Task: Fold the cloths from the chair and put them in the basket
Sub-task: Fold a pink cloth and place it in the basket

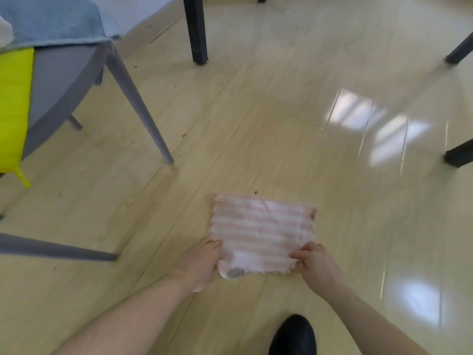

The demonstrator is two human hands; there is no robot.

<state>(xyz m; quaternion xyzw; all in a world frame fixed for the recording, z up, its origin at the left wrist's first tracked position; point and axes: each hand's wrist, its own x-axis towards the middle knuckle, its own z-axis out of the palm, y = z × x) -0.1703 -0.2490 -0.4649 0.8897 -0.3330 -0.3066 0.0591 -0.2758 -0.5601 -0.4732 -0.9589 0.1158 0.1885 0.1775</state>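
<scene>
The pink striped cloth is held out flat above the wooden floor, pinched at its near corners by the left hand and the right hand. A grey chair is seen well off to the left, draped with a blue cloth and a yellow cloth. Dark table legs are seen further back, a black shoe below.
</scene>
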